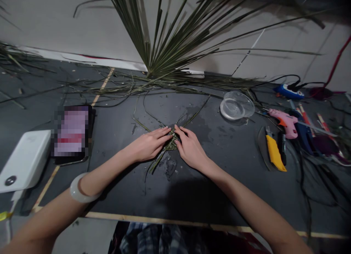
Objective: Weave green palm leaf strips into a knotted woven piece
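Crossed palm strips (170,143), axes diagonal, lie midway between the hands; left hand (149,145), right hand (191,149) each grip them, fingers narrowed.

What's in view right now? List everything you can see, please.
palm fronds: one fanned bunch, green, at the table's far edge against the wall
woven leaf strips: one crossed bundle, green, under both hands
clear plastic bowl: one, transparent, beyond the right hand
glue gun: one, pink, right side
utility knife: one, yellow, right side
smartphone: one, black, left; screen blurred
boxy device: one, white, far left
bangle: one, pale, left forearm
left hand: one, on the strips
right hand: one, on the strips
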